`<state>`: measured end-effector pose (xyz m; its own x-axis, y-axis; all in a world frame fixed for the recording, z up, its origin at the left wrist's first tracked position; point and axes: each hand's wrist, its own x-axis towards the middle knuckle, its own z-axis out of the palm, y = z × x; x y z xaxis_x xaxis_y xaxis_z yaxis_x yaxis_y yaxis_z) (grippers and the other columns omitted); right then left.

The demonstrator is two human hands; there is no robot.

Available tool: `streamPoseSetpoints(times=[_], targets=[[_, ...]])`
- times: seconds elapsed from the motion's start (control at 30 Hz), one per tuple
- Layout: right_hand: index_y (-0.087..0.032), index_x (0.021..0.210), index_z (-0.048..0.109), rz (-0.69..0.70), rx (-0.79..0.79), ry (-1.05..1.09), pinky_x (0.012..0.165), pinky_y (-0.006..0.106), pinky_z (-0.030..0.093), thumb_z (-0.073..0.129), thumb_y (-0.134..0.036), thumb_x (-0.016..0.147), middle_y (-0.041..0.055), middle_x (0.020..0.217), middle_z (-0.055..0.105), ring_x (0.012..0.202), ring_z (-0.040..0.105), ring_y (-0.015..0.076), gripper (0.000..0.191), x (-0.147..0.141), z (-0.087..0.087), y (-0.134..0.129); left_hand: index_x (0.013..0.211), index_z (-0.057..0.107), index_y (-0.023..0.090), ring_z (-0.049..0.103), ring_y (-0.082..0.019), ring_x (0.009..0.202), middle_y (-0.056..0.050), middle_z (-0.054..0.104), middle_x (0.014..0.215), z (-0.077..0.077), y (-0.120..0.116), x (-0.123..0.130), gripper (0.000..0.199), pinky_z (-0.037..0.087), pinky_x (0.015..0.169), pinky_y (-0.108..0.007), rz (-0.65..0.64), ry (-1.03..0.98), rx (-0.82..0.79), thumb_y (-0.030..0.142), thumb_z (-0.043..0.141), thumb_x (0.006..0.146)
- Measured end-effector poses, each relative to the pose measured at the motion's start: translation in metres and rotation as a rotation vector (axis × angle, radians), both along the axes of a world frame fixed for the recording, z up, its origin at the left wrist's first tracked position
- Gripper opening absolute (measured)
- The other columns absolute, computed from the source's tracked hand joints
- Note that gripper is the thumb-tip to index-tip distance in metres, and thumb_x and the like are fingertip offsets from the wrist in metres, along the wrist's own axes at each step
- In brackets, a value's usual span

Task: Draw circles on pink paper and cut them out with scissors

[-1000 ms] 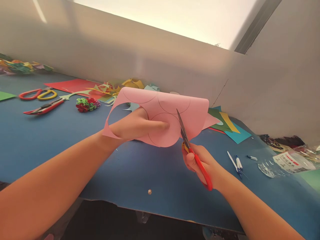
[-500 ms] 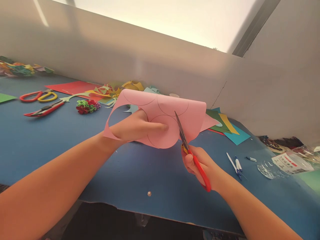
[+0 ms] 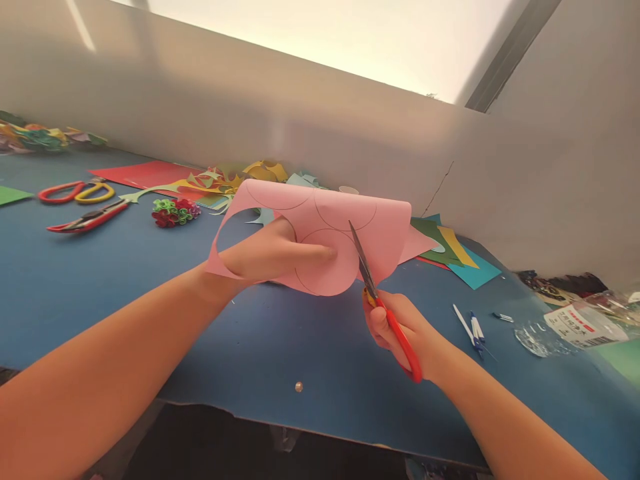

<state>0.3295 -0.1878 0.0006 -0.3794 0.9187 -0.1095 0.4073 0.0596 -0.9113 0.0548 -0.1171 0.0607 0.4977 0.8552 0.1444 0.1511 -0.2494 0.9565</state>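
Observation:
A curled sheet of pink paper [image 3: 330, 217] with drawn circle outlines is raised above the blue table. My left hand [image 3: 283, 250] reaches through a round hole at its left side and grips it, thumb on the front and the other fingers hidden behind. In my right hand [image 3: 397, 327] are scissors [image 3: 367, 273] with red and yellow handles, their blades nearly closed at the paper. The cut runs along the right side of the lower circle, whose rounded edge hangs free toward me.
Red-and-yellow scissors [image 3: 77, 192], red-handled pliers [image 3: 90, 219] and a coiled paper flower cluster [image 3: 175, 212] lie left. Paper scraps [image 3: 265, 172] line the wall. Coloured sheets [image 3: 473, 267], a compass [image 3: 473, 333] and a plastic bottle [image 3: 570, 327] lie right. A small bead [image 3: 299, 387] sits near the front edge.

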Motion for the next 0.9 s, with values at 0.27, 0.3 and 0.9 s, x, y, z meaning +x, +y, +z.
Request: streamPoseSetpoints(times=[0.27, 0.3, 0.9], targets=[[-0.026, 0.081, 0.039, 0.005, -0.009, 0.008, 0.046, 0.028, 0.028, 0.054, -0.096, 0.087, -0.0071, 0.067, 0.033, 0.055, 0.032, 0.0117, 0.072, 0.003, -0.002, 0.0, 0.136, 0.076, 0.034, 0.07, -0.033, 0.121, -0.002, 0.079, 0.123, 0.001, 0.001, -0.002, 0.047, 0.061, 0.087, -0.037, -0.002, 0.015, 0.002, 0.041, 0.08, 0.09], [-0.026, 0.081, 0.039, 0.011, 0.001, 0.0, 0.046, 0.028, 0.027, 0.053, -0.096, 0.088, -0.007, 0.067, 0.033, 0.055, 0.032, 0.0117, 0.072, 0.004, -0.003, 0.001, 0.138, 0.075, 0.033, 0.07, -0.033, 0.122, -0.003, 0.079, 0.123, 0.001, 0.001, -0.002, 0.048, 0.061, 0.088, -0.036, -0.002, 0.016, 0.002, 0.04, 0.08, 0.09], [-0.025, 0.076, 0.036, 0.01, 0.019, -0.072, 0.048, 0.027, 0.022, 0.052, -0.101, 0.082, -0.0089, 0.065, 0.027, 0.057, 0.024, 0.0102, 0.078, 0.001, 0.008, 0.001, 0.142, 0.073, 0.033, 0.072, -0.031, 0.122, -0.002, 0.08, 0.125, 0.005, 0.006, -0.009, 0.048, 0.063, 0.09, -0.035, -0.059, 0.039, -0.006, 0.034, 0.078, 0.093]])
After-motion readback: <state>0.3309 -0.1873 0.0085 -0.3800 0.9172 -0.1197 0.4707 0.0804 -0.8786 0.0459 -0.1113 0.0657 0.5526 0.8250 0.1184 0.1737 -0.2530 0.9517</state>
